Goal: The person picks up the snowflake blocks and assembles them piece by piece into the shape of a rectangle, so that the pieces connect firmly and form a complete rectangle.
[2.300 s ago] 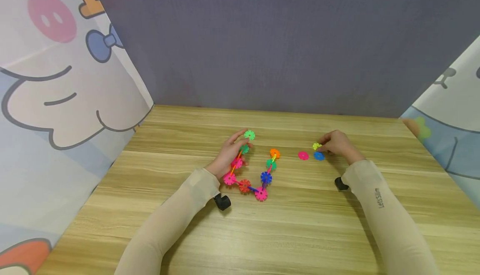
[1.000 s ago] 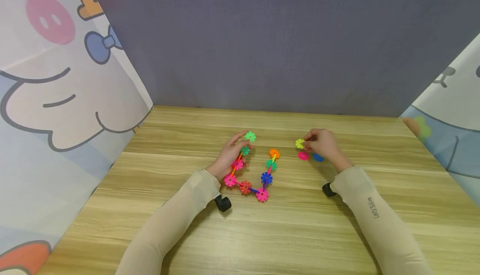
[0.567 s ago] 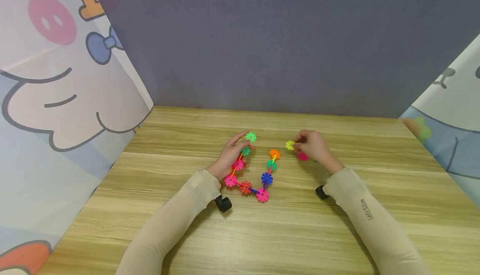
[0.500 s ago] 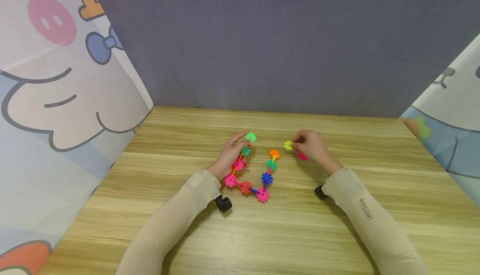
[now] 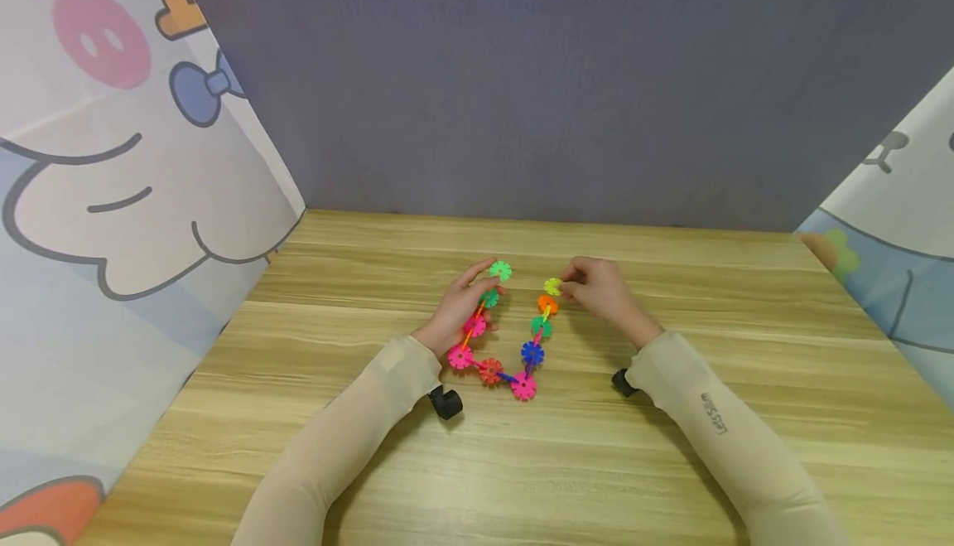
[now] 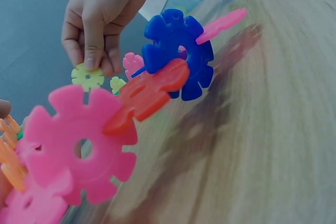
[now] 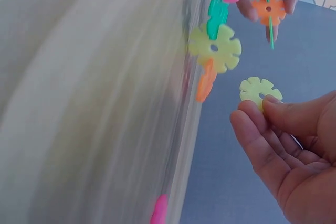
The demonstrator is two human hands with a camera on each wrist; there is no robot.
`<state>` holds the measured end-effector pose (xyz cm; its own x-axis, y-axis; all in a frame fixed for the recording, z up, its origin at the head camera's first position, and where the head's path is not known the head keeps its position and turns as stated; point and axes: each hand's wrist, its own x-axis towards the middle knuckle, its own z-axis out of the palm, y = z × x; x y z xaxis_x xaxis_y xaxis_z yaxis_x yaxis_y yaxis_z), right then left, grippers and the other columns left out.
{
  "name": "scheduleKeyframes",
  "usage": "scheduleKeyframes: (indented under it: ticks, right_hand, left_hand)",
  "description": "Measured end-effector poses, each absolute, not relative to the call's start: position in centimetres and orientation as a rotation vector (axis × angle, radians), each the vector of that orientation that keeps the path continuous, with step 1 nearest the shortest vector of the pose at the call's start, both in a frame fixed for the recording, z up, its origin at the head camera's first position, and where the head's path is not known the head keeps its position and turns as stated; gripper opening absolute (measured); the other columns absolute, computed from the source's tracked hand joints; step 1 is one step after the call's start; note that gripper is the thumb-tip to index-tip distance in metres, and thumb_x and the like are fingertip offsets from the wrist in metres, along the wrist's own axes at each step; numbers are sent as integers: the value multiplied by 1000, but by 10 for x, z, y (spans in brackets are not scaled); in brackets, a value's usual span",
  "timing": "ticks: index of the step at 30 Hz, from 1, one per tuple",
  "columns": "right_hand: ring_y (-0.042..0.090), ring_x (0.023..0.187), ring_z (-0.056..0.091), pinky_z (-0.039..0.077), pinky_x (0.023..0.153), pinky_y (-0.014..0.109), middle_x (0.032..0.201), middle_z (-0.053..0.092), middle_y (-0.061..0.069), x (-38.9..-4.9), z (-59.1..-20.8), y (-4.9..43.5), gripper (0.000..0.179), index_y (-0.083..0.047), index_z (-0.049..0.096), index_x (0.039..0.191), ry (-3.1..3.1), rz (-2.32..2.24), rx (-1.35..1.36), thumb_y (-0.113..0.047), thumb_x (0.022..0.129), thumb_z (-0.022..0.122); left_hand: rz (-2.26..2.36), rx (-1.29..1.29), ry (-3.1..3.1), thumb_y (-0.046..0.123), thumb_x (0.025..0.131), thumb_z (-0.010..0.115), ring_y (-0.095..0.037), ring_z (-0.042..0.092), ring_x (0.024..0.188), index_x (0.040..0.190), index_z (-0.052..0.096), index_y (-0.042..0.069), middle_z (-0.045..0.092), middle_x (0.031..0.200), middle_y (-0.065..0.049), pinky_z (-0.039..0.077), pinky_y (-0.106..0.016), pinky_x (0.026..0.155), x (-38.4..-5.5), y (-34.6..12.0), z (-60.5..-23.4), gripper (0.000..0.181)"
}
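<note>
A U-shaped chain of slotted plastic flower discs stands over the table, with a pink disc (image 5: 523,388) at its bottom right corner and a blue disc (image 5: 532,354) above that. My left hand (image 5: 450,314) grips the chain's left arm, close to the bright green disc (image 5: 500,268) at that end. Between thumb and fingers my right hand (image 5: 602,291) pinches a loose yellow disc (image 7: 253,87). It is held close beyond the orange disc (image 5: 546,305) that ends the chain's right arm. In the left wrist view, a large pink disc (image 6: 58,129) fills the foreground.
A loose pink disc (image 7: 159,211) lies on the wooden table (image 5: 477,471), seen low in the right wrist view; my right hand and forearm cover that spot in the head view. A grey panel (image 5: 551,90) rises along the table's far edge.
My right hand has picked up the yellow disc from beside the loose pink and blue discs and carried it left to the chain's orange end. My left hand has stayed nearly still.
</note>
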<state>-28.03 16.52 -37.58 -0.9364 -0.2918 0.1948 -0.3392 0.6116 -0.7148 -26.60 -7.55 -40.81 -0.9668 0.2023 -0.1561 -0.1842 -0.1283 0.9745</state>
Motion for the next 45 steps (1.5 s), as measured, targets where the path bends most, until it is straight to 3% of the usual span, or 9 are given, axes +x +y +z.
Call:
scheduleKeyframes:
  ticks: [16, 28, 38, 45]
  right_hand:
    - [25, 71, 67, 53, 58, 34, 83, 71, 14, -280, -376, 144, 3, 3, 70, 90, -2721, 1156, 667, 0, 88, 71]
    - [23, 68, 69, 56, 58, 32, 80, 71, 13, -280, -379, 130, 5, 5, 68, 91, -2651, 1249, 694, 0, 90, 71]
    - [24, 72, 70, 59, 63, 35, 84, 72, 13, -280, -381, 126, 4, 2, 69, 94, -2600, 1304, 701, 0, 91, 70]
    - [26, 72, 71, 59, 63, 36, 83, 72, 15, -279, -381, 123, 4, 4, 69, 94, -2566, 1312, 715, 2, 90, 70]
  left_hand:
    - [2188, 13, 1868, 22, 103, 57, -8, 46, 43, 151, 45, 23, 66, 116, -19, 57, -30, 52, -266, -72, -408, 50]
    - [2194, -8, 1846, 24, 103, 57, -8, 46, 43, 151, 45, 25, 65, 117, -18, 56, -30, 52, -266, -71, -408, 50]
    - [2210, -18, 1824, 24, 102, 58, -8, 46, 43, 150, 46, 26, 67, 105, -9, 56, -29, 51, -267, -70, -409, 50]
    - [2207, 14, 1811, 25, 102, 58, -9, 47, 44, 151, 44, 23, 65, 113, -15, 56, -30, 52, -267, -71, -410, 51]
